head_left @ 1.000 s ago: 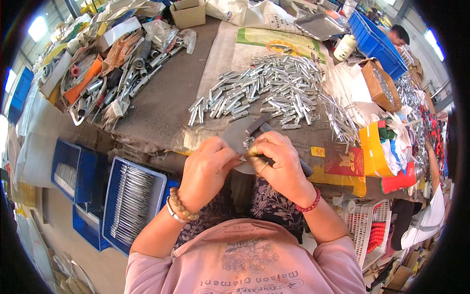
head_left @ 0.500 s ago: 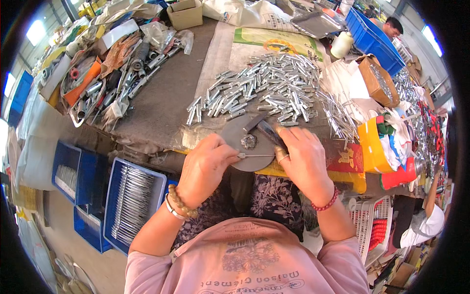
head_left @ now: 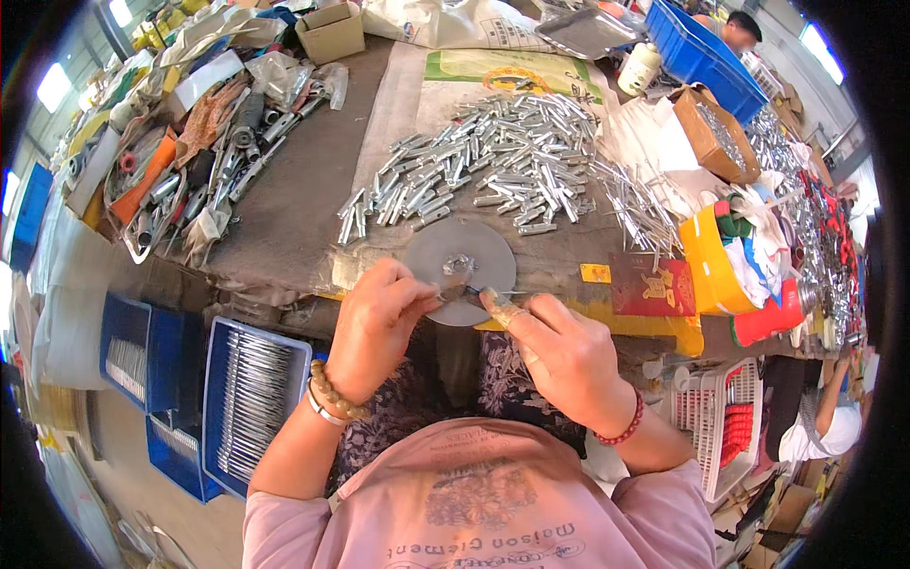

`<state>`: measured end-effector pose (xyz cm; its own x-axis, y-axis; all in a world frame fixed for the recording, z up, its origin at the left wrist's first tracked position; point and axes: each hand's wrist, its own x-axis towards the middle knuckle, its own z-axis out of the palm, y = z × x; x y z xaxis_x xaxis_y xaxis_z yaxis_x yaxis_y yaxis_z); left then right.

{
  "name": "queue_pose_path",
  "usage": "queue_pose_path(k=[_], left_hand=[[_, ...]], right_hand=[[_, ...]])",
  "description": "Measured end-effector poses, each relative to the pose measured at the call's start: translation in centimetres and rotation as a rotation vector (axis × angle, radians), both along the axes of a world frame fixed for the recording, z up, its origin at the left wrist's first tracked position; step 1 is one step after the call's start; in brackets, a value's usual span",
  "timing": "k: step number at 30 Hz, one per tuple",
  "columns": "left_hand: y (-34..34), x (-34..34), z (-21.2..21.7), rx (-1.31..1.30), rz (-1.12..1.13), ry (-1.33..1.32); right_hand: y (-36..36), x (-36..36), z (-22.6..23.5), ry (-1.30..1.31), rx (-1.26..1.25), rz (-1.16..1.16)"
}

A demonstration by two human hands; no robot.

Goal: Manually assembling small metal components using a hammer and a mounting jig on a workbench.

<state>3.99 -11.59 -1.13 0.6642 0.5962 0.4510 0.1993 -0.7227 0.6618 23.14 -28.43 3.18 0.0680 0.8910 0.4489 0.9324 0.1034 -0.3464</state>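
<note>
A round grey metal disc (head_left: 428, 254) lies at the table's near edge, with a small shiny metal lump (head_left: 461, 263) at its middle. My left hand (head_left: 381, 318) is closed in a pinch at the disc's left side, on a thin metal rod whose tip is mostly hidden by fingers and blur. My right hand (head_left: 561, 343) is closed round a small hammer (head_left: 473, 292), whose dark handle and head are smeared by motion over the disc, close to the left fingertips. Beyond the disc lies a wide heap of short silvery metal tubes (head_left: 531, 152).
Thin metal rods (head_left: 630, 209) lie right of the heap, near a yellow container (head_left: 706, 261) of cloths. Mixed tools and scraps (head_left: 204, 161) fill the far left. Blue bins (head_left: 216, 417) holding metal rods stand lower left; a white basket (head_left: 749, 417) stands lower right.
The hammer has swung down toward the near part of the disc and the left fingertips. My right hand has turned and moved nearer to me. The whole view has shifted slightly.
</note>
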Motion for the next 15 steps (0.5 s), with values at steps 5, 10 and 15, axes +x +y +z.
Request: queue_pose_path(k=[5,10,15], left_hand=[[0.0,-0.2,-0.1,-0.028,0.008,0.004],[0.0,-0.1,-0.1,-0.008,0.013,0.004],[0.1,-0.2,-0.2,-0.031,0.009,0.000]], right_hand=[[0.0,0.3,0.8,0.098,0.114,0.009],[0.1,0.0,-0.4,0.035,-0.015,0.031],[0.3,0.9,0.5,0.185,0.014,-0.013]])
